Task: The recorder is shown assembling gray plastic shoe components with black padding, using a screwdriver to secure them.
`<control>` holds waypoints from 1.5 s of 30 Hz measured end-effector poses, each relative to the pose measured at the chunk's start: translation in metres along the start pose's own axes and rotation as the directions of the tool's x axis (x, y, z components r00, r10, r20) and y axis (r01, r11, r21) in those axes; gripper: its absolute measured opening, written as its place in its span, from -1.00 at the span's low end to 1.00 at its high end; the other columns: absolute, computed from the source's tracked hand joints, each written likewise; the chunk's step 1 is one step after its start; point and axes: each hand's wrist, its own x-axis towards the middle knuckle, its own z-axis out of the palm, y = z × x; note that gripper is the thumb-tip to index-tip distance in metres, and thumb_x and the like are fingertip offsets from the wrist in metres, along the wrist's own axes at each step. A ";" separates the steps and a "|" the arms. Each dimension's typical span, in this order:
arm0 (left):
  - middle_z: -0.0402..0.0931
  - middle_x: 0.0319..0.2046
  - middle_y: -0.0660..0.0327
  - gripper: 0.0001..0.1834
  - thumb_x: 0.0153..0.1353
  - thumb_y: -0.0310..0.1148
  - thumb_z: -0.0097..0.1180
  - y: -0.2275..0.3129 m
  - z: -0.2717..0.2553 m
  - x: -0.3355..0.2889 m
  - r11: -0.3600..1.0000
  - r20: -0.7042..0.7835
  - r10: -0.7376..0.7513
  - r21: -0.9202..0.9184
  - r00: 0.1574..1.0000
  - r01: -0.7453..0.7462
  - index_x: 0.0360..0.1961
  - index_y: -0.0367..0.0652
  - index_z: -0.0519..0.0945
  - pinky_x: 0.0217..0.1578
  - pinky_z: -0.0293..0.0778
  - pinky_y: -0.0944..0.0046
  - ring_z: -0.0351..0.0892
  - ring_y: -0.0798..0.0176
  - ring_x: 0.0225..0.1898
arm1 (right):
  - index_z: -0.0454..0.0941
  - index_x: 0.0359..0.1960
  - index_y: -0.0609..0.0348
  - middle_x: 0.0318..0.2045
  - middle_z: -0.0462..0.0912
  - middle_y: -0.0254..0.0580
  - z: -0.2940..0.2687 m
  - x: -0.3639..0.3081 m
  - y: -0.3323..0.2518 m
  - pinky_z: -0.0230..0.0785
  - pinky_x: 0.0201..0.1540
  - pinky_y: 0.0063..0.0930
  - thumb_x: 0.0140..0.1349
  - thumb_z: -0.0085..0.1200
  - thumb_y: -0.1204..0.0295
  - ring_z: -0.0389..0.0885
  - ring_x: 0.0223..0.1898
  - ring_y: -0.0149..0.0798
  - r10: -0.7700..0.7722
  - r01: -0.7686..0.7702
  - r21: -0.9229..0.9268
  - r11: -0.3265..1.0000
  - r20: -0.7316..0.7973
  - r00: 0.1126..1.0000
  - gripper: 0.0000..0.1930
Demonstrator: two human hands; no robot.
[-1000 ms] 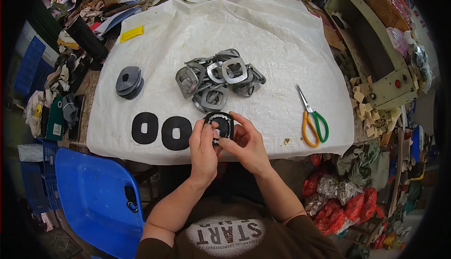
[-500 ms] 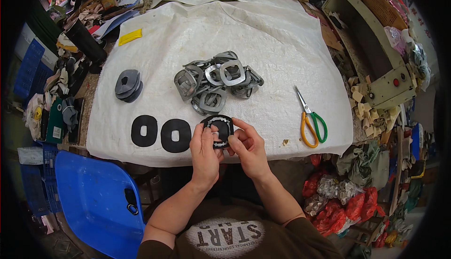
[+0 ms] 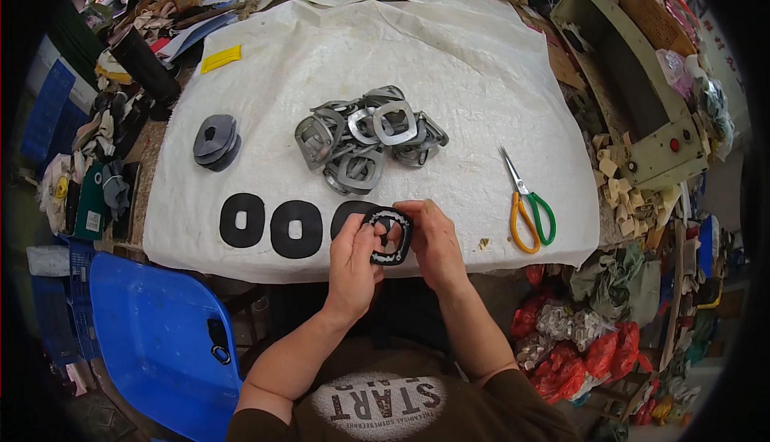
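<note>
Between my hands I hold a black-covered buckle frame, tilted, with a jagged silvery-white edge around its opening. My left hand grips its left side, fingers reaching into the opening. My right hand has its fingers closed at the upper right edge. Flat black rounded pieces with square holes lie on the table: one at the left, one beside it, and a third partly hidden by my left hand. Beyond them is a pile of grey metal buckle frames.
A white sheet covers the table. Scissors with orange and green handles lie right; a stack of grey pieces and a yellow packet lie left. A blue plastic chair stands at lower left, red bags at lower right.
The held frame has shifted slightly right and turned from nearly facing up to a steeper tilt. My right hand has moved around its edge. The third black piece now shows more.
</note>
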 end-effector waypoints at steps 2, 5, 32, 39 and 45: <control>0.24 -0.63 0.41 -0.80 0.31 -0.32 -0.27 0.006 0.000 -0.003 0.999 0.059 -0.011 0.043 0.998 0.008 -0.35 -0.17 0.38 -0.76 0.01 0.58 0.08 0.62 -0.72 | 0.48 -0.31 0.20 -0.52 0.46 -0.44 -0.004 0.005 -0.006 0.09 -0.49 -0.74 0.26 -0.07 0.36 0.28 -0.52 -0.63 0.012 -0.013 -0.048 0.999 -0.013 1.000 -0.83; 0.23 -0.65 0.42 -0.79 0.30 -0.34 -0.26 0.007 -0.002 -0.002 0.988 0.121 -0.025 0.153 0.992 0.006 -0.39 -0.18 0.40 -0.74 0.03 0.57 0.10 0.62 -0.72 | 0.41 -0.44 0.22 -0.58 0.44 -0.39 -0.008 0.008 -0.018 0.20 -0.51 -0.69 0.23 -0.04 0.35 0.35 -0.58 -0.55 0.110 -0.066 -0.317 0.946 0.121 0.987 -0.81; 0.24 -0.73 0.44 -0.83 0.27 -0.33 -0.18 0.025 -0.052 -0.027 0.999 -0.184 -0.020 0.030 0.983 0.026 -0.34 -0.20 0.39 -0.84 -0.06 0.57 0.05 0.63 -0.80 | 0.41 -0.53 0.29 -0.47 0.53 0.05 0.069 -0.080 -0.089 0.40 -0.46 -0.32 0.23 -0.21 0.43 0.50 -0.52 -0.03 -0.574 0.489 0.303 0.818 0.494 0.653 -0.77; 0.18 -0.76 0.48 -0.83 0.29 -0.30 -0.21 0.031 -0.060 -0.034 0.998 -0.138 0.046 0.057 0.989 -0.039 -0.36 -0.13 0.38 -0.84 -0.06 0.58 0.03 0.63 -0.81 | 0.44 -0.47 0.28 -0.43 0.55 0.01 0.089 -0.081 -0.092 0.41 -0.42 -0.35 0.23 -0.17 0.41 0.51 -0.46 -0.08 -0.613 0.507 0.347 0.789 0.492 0.618 -0.79; 0.20 -0.75 0.46 -0.81 0.29 -0.33 -0.22 0.033 -0.062 -0.037 0.998 -0.197 0.048 0.044 0.979 -0.040 -0.34 -0.19 0.40 -0.82 -0.04 0.59 0.01 0.64 -0.80 | 0.46 -0.43 0.26 -0.40 0.56 -0.01 0.089 -0.093 -0.100 0.41 -0.38 -0.38 0.23 -0.14 0.40 0.53 -0.41 -0.12 -0.624 0.459 0.422 0.781 0.505 0.597 -0.80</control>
